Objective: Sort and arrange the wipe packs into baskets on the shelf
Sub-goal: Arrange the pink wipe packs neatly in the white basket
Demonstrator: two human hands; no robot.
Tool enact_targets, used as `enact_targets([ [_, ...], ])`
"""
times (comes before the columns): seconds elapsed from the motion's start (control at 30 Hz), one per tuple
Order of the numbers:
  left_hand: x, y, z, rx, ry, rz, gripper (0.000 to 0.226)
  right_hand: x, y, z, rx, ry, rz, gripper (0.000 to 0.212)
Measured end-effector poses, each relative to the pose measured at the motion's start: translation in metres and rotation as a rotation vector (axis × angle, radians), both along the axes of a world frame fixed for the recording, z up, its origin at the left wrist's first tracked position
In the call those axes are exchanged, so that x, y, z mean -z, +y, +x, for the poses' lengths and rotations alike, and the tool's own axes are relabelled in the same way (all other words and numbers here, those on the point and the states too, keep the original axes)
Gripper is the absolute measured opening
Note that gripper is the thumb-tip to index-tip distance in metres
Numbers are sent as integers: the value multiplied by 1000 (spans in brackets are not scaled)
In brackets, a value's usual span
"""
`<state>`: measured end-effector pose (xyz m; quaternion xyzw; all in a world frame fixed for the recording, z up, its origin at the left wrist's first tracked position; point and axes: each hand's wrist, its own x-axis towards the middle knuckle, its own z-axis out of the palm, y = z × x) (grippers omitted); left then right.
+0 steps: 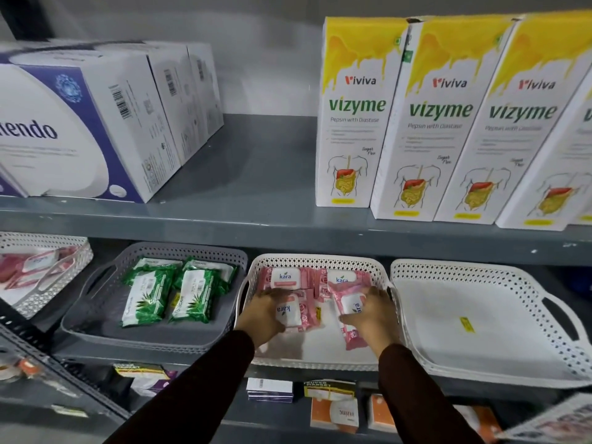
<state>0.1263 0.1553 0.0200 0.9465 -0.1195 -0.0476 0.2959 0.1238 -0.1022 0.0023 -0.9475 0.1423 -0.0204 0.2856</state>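
A white perforated basket (pixel 315 261) in the middle of the lower shelf holds several pink kara wipe packs (pixel 286 277). My left hand (pixel 261 310) grips one pink pack (pixel 293 314) at the basket's front left. At the front right my right hand (pixel 371 310) grips another pink pack (pixel 350 304), tilted on end. To the left, a grey basket (pixel 96 325) carries green aloe wipe packs (pixel 145 296). An empty white basket (pixel 480 315) sits on the right.
A further white basket (pixel 41 241) with pink packs stands at the far left. The upper shelf carries purple-white boxes (pixel 80 123) and tall Vizyme cartons (pixel 352 113). Small boxes (pixel 333 411) lie on the shelf below.
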Motion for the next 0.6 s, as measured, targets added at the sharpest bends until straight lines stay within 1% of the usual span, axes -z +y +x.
enact_targets([
  [0.07, -8, -5, -3, -25, 52, 56, 81, -4, 1, -3, -8, -11, -7, 79],
  [0.13, -16, -13, -7, -83, 102, 147, 90, -6, 1, -4, -10, -18, -15, 79],
  [0.2, -22, -28, -14, -96, 53, 266, 99, -13, 4, -9, -7, -16, -26, 79],
  [0.3, -30, -42, -21, -117, -15, 369, 97, -21, 10, -14, 18, 4, -37, 89],
  [0.33, -28, -43, -20, -125, -4, 418, 96, -23, 11, -15, 26, 10, -42, 93],
  [0.4, -27, -44, -18, -135, 33, 437, 92, -24, 13, -18, 42, 11, -54, 96],
  [0.43, -28, -43, -17, -139, 57, 473, 87, -23, 13, -19, 52, 11, -57, 97],
  [0.47, -27, -42, -17, -117, 66, 453, 77, -24, 14, -20, 63, 18, -58, 97],
  [0.5, -29, -39, -17, -113, 75, 486, 62, -23, 13, -21, 63, 16, -58, 98],
  [0.53, -24, -34, -11, -83, 50, 606, 49, -23, 13, -21, 54, 11, -55, 98],
  [0.57, -26, -29, -10, -14, -47, 691, 41, -22, 11, -20, 35, 4, -50, 98],
  [0.6, -28, -24, -8, 68, -99, 691, 36, -23, 9, -20, 17, 8, -35, 97],
])
